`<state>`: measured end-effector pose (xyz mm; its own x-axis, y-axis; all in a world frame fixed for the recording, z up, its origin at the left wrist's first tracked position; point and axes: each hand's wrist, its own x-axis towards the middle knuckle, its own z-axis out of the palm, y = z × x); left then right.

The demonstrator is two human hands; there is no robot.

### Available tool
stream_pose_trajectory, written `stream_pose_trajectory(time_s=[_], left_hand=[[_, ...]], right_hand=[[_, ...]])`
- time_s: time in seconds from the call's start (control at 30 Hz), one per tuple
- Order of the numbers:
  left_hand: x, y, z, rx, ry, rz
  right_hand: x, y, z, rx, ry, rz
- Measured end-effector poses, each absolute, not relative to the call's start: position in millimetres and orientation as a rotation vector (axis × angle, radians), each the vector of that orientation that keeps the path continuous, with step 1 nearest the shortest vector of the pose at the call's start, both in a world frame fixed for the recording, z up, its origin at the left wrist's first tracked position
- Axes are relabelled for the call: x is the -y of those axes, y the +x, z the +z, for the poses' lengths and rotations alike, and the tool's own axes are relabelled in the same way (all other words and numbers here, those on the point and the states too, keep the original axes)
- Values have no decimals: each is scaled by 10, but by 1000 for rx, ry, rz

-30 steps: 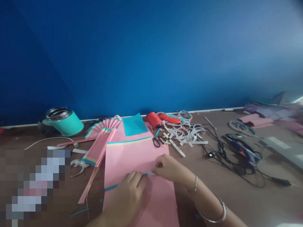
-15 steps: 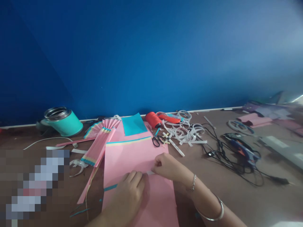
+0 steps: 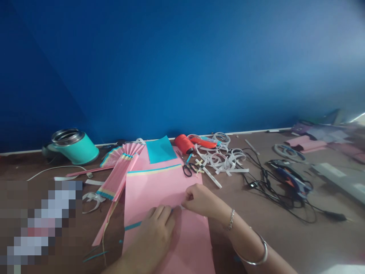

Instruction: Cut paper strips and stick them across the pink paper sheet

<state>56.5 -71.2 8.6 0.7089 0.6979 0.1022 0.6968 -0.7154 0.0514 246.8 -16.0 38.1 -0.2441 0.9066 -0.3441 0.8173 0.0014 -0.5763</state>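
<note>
My left hand lies on a pink paper sheet, fingers extended and pressing down. From beneath it a blue strip runs out to the sheet's left edge. Just to the right, my right hand is closed in a pinch on a thin whitish strip at the paper, mostly hidden by the fingers. Blue and cream bands cross the sheet farther up. A blue paper piece rests at its far end, and scissors lie by its right edge.
Left of the sheet are a pleated pink paper fan and a turquoise mug. A red thread spool, curled white strips, a white marker, black cables and a glue gun lie to the right.
Less of the whitish strip shows between my hands, and my right hand has shifted very slightly left. The left hand stays on the sheet.
</note>
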Motion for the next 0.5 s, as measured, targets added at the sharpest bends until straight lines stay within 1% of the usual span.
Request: stream_pose_trajectory(time_s=[0.33, 0.5], left_hand=[[707, 599, 81, -1203, 2977, 65], [706, 618, 102, -1220, 2972, 13]], right_hand=[[180, 2481, 430, 2130, -1918, 967], [195, 2547, 468, 2116, -1876, 1037]])
